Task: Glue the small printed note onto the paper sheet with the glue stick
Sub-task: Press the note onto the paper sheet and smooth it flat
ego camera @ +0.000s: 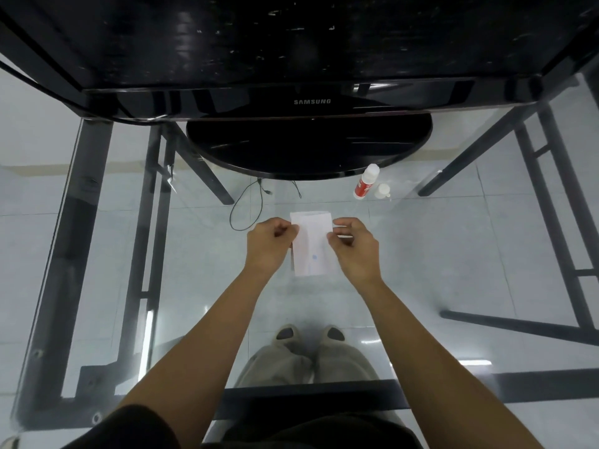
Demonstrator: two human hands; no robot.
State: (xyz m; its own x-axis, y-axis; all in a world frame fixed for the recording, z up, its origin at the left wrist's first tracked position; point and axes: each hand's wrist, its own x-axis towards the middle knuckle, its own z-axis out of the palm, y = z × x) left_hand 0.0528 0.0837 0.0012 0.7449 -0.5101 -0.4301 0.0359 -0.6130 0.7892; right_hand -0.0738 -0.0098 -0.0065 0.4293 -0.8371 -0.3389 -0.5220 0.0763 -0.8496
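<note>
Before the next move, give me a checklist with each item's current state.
1. Paper held on both sides: ok, left hand and right hand pinch its edges.
2. Glue stick in reach, upright beyond the right hand: ok.
3. Glue uncapped: cannot tell; a small white cap stands beside it.
4. Note placed on the paper: cannot tell.
5. Glass table around the paper free of clutter: ok.
</note>
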